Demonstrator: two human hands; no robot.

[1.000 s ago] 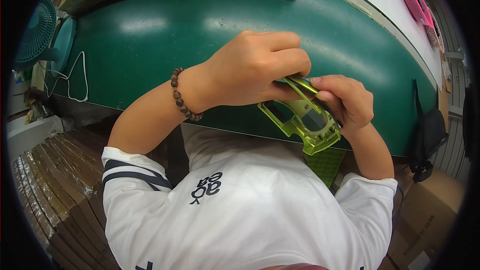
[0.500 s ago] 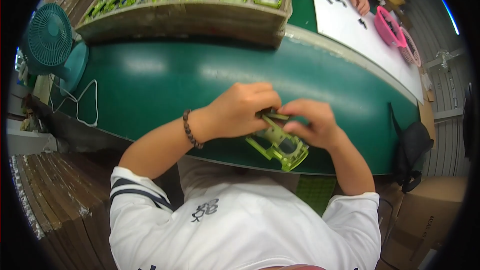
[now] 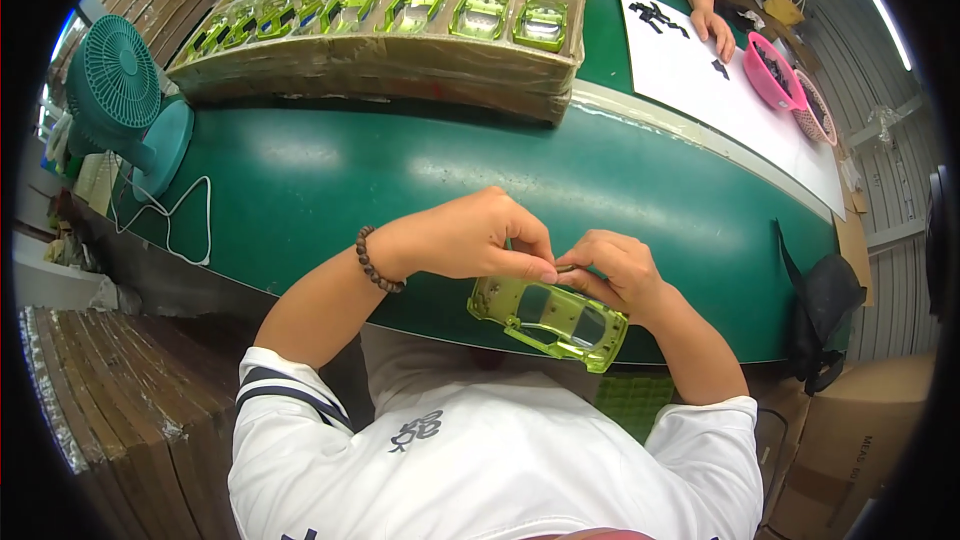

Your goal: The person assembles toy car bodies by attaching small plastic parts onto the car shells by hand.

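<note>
A translucent lime-green toy car body shell (image 3: pixel 545 316) hangs tilted below my hands at the table's near edge, its window openings showing. My left hand (image 3: pixel 485 238), with a beaded bracelet on the wrist, is closed at the shell's upper edge, thumb stretched along it. From the other side my right hand (image 3: pixel 622 272) pinches a small thin brownish strip (image 3: pixel 566 268) between thumb and forefinger. The fingertips of both hands almost meet there. Whether the strip belongs to the shell I cannot tell, since fingers cover that spot.
A large carton (image 3: pixel 370 70) of similar green shells stands at the back. A teal fan (image 3: pixel 115 80) with a white cable is at the left. Across the table, another person's hand (image 3: pixel 713 32) rests on a white board (image 3: pixel 690 90), beside pink baskets (image 3: pixel 772 75). A black bag (image 3: pixel 828 300) lies right.
The shell has turned to lie more level and shows more of its length. My hands have come slightly lower, with the left fingers shifted along the edge. The whole view has tilted a little.
</note>
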